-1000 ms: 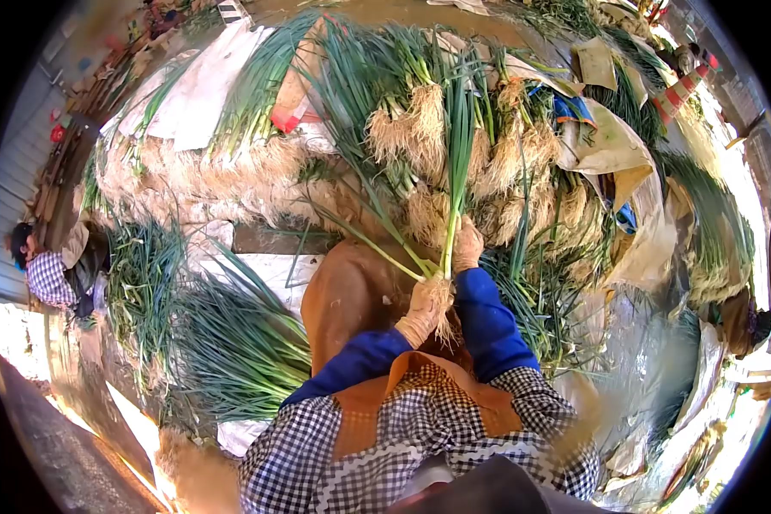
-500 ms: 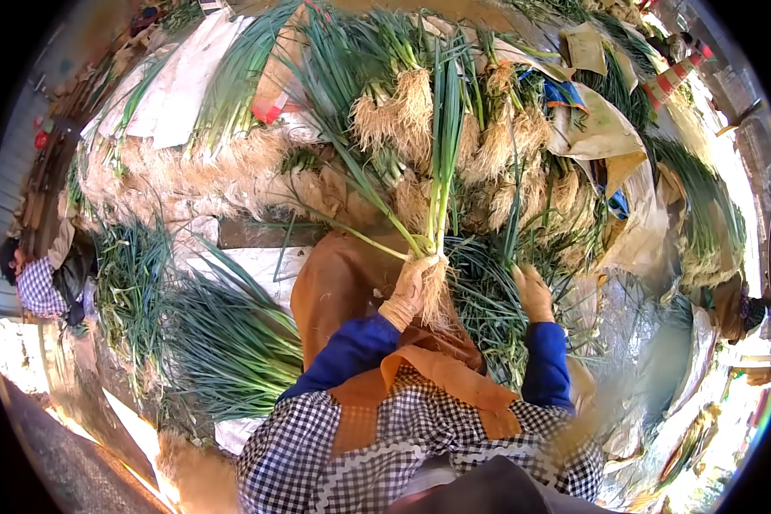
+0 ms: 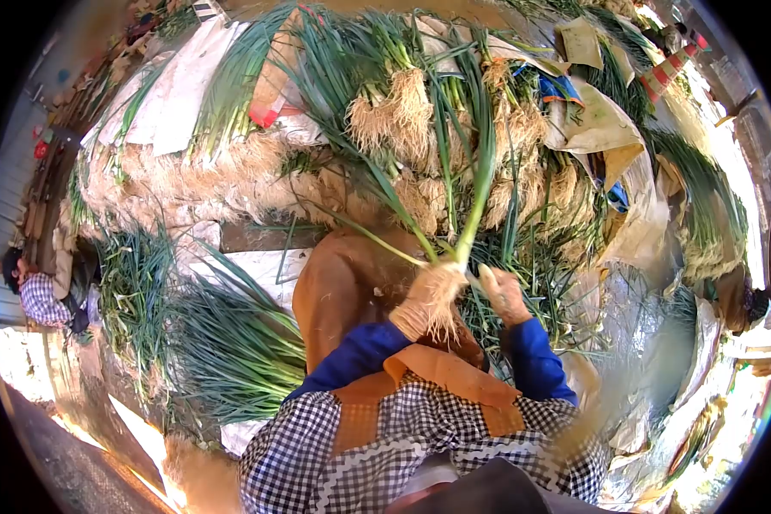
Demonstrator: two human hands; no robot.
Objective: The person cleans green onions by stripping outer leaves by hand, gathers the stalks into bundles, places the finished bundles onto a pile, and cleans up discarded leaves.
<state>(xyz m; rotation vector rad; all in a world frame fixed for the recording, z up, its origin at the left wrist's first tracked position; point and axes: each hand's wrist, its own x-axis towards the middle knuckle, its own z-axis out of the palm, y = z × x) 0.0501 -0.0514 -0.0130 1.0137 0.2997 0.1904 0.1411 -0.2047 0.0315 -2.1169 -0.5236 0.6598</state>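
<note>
My left hand (image 3: 418, 301) is closed around the root end of a few green onions (image 3: 480, 193), whose pale roots hang below the fingers and whose green leaves fan out upward. Just right of the stalk bases is my right hand (image 3: 505, 295), raised near them with its thumb and fingers drawn together; whether it pinches a leaf or anything else is too small to tell. A pile of loose green leaves (image 3: 535, 317) lies beside and beneath my right hand.
A fanned heap of green onions (image 3: 240, 343) lies to the left. Rooted bundles (image 3: 407, 111) are stacked ahead on a long pile (image 3: 197, 176). White sheets (image 3: 188, 86) cover part of it. Another person (image 3: 47, 295) sits at the far left.
My right hand went from the stalks out to the right, then came back close to them. The held stalks have spread apart and tilted right. My left hand has kept its hold.
</note>
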